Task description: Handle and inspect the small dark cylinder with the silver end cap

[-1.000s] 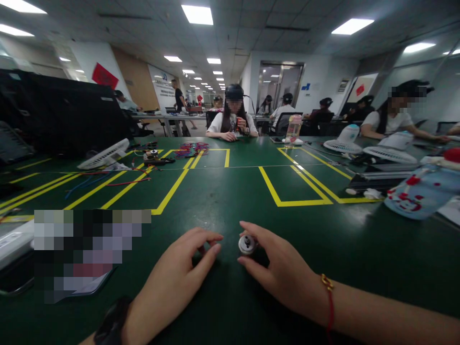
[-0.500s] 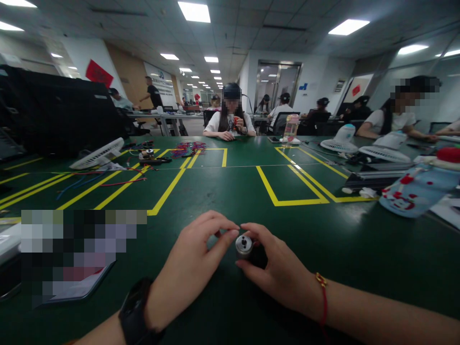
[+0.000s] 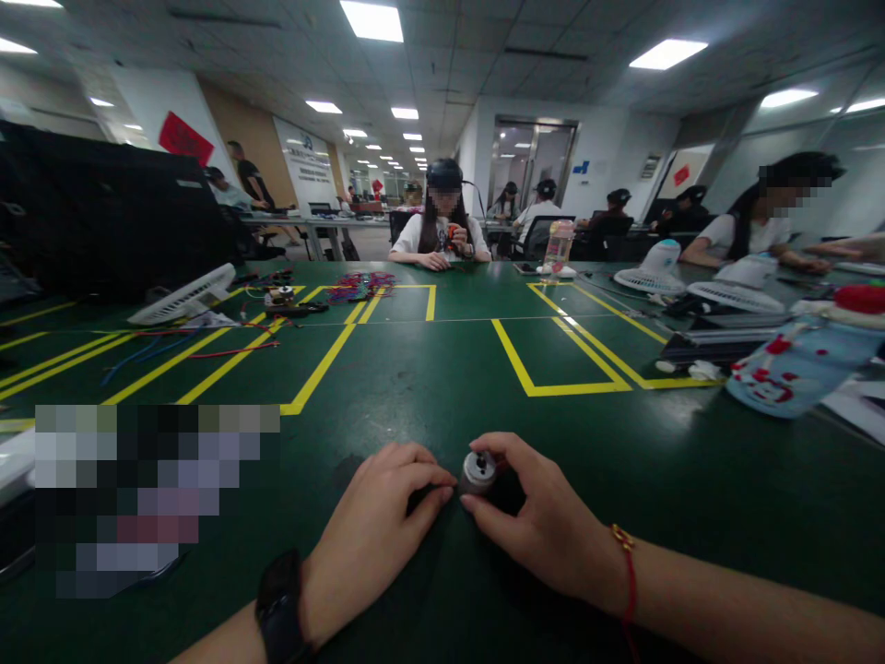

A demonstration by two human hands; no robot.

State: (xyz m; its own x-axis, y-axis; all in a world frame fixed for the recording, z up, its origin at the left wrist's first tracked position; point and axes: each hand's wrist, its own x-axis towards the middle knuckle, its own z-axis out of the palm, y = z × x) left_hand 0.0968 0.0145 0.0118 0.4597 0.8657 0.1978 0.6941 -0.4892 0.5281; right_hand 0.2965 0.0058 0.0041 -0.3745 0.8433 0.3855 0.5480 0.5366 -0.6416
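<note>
Green desk (image 3: pixel 415 369), yellow tape. Right hand (image 3: pixel 477 468) grips small metal cylinder (image 3: pixel 477 475); left hand (image 3: pixel 449 487) just beside, fingertips nearly closed, hold unclear. Blue bottle (image 3: pixel 795 360) off right.

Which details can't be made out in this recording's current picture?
All in the head view:
Anything pinched by the left hand: hidden by its fingertips.
Base of the metal cylinder: partly behind the right hand.
Near-left item: pixelated.
White object: cut off by left edge.
Wall sign wording: too small.

On the table (image 3: pixel 415 369), the cylinder (image 3: pixel 477 475) stands before the wires (image 3: pixel 363 288), left of 2 bottles (image 3: pixel 795 364).
</note>
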